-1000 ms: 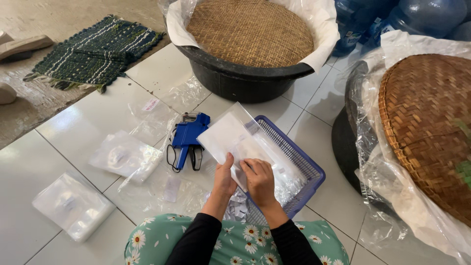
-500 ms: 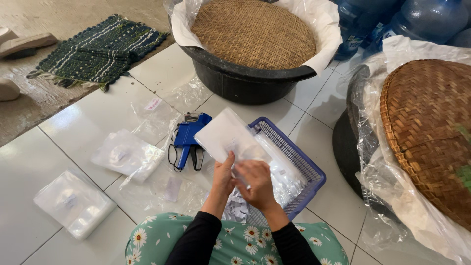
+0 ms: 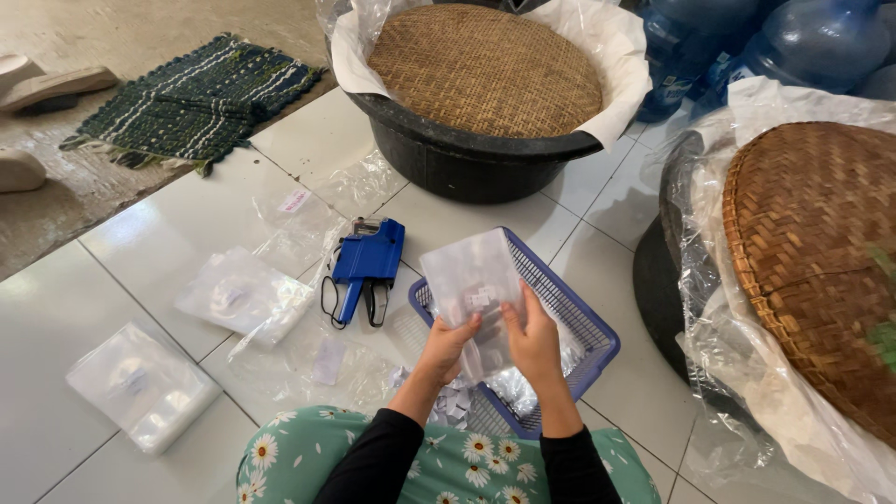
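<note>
Both my hands hold a clear plastic bag (image 3: 469,280) upright over a blue mesh basket (image 3: 583,322). My left hand (image 3: 450,343) grips its lower left edge and my right hand (image 3: 532,336) its lower right edge. A small white label sits on the bag near my left thumb. More clear bags lie inside the basket under my hands. A blue label gun (image 3: 366,264) lies on the white tiles just left of the basket.
Stacks of clear bags (image 3: 142,385) (image 3: 245,294) lie on the floor at left. A black tub with a woven lid (image 3: 485,70) stands ahead, another woven lid (image 3: 817,252) at right. A green mat (image 3: 196,98) and blue water jugs (image 3: 821,42) lie beyond.
The bag has been turned from a tilted, wide position to upright and narrower between my hands. My hands have shifted slightly right over the basket.
</note>
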